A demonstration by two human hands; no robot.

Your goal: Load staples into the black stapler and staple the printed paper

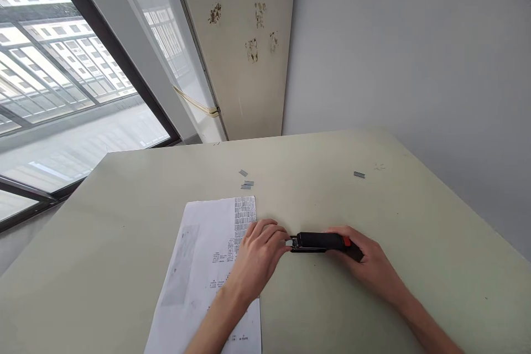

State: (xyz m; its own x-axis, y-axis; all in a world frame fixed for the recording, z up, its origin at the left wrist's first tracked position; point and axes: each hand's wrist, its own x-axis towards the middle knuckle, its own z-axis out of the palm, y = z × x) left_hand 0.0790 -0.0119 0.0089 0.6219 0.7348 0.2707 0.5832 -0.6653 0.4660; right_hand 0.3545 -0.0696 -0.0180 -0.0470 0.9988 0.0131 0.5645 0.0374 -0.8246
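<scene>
A black stapler [317, 241] with a red part near its back end lies on its side on the pale green table [373, 298]. My right hand [367, 263] grips its rear end. My left hand [259, 254] is at the stapler's front end, with fingertips pinched at the metal mouth; whatever is between them is too small to make out. The left hand rests over the right edge of a printed white sheet of paper [203, 276].
Small strips of staples lie on the table: two beyond the paper [246, 183] and one at the far right [359, 175]. A large window is at the left, a grey wall at the right, a stained panel behind the table.
</scene>
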